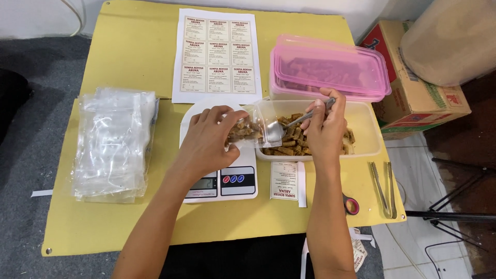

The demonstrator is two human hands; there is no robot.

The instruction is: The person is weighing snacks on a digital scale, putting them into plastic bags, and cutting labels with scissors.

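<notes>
My left hand (209, 135) pinches a small clear pouch (247, 128) over the white scale (227, 182) at centre frame, its mouth turned right. The pouch already has brown snack sticks (292, 140) in it. My right hand (325, 126) is closed on a metal spoon (289, 124), whose bowl sits right at the pouch mouth, just over the near-left corner of the open tub (364, 129) of sticks. A pink-lidded box (330, 67) stands behind the tub, right of centre.

I judge I am mid-fill, tipping a spoonful in. The next move, as I see it, calls for keeping the mouth spread and the spoon level so nothing spills onto the yellow table (129, 46), then resting the pouch on the scale to check it.

A stack of empty bags (113, 144) lies at the left, a label sheet (217, 54) at the upper middle, tongs (383, 188) at the lower right.
</notes>
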